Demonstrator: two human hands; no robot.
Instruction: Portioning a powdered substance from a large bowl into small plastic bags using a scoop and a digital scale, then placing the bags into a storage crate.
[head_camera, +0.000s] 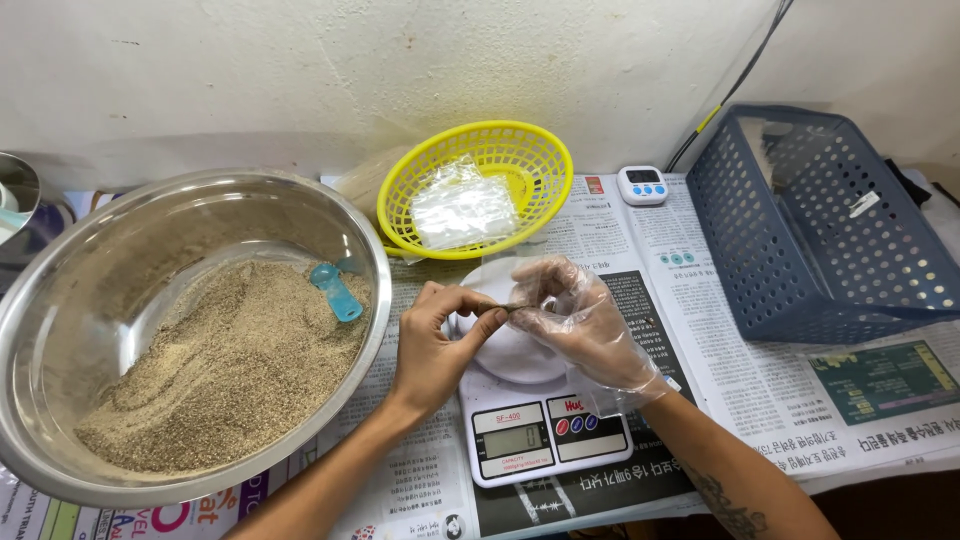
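Nearest the front edge of the surface (900, 420), which is covered in newspaper, sits a small white kitchen scale (545, 425) with its display facing the person so it can be read at a glance. Both hands meet just above the scale's round white dish (510, 352), so anything that slips would land on the dish and not on the paper. The left hand (432, 345) is bare, with thumb and forefinger pinched shut on the edge of a small clear bag (515, 307). The right hand (580, 325) wears a thin, clear plastic glove and is curled loosely around the same bag, its fingertips closed on the other side, seemingly to hold the mouth steady; what is inside the bag is too small to tell.

At the left edge, within easy reach of the bare hand, a wide steel bowl (60, 330) holds a heap of fine tan grain (230, 370), with a blue scoop (335, 290) stuck handle-up in it.

Further back, a yellow basket (545, 160) holds a stack of empty clear bags (460, 205), just behind the scale. A small white timer (642, 185) lies near the back edge, and a blue-grey crate (800, 230) stands tilted at the right.
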